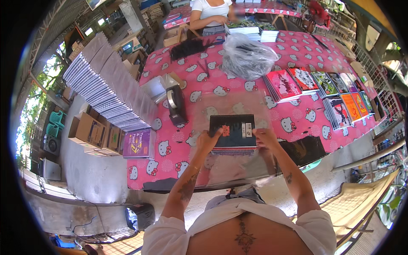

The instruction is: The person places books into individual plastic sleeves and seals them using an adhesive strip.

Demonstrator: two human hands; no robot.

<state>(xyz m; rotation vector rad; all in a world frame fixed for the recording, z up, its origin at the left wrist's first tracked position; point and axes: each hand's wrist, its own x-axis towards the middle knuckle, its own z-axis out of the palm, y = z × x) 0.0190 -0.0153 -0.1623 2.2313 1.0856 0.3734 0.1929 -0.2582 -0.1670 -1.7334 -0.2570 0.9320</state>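
A small stack of spiral notebooks (232, 127) with a dark cover on top lies at the table's near middle. My left hand (208, 142) grips its left edge, the thumb over the cover. On the opposite edge, my right hand (266, 137) is closed round the stack's side; some of its fingers are hidden. Beneath and around the notebooks spreads a clear plastic sheet (238, 168). A black tape dispenser (176, 106) stands beyond my left hand.
A tall leaning row of spiral notebooks (108, 83) rises at the left. Colourful notebooks (284, 85) lie in piles at the right. A bundle of clear plastic (248, 57) rests farther back on the pink patterned tablecloth (199, 78). Another person (210, 12) is at the far side.
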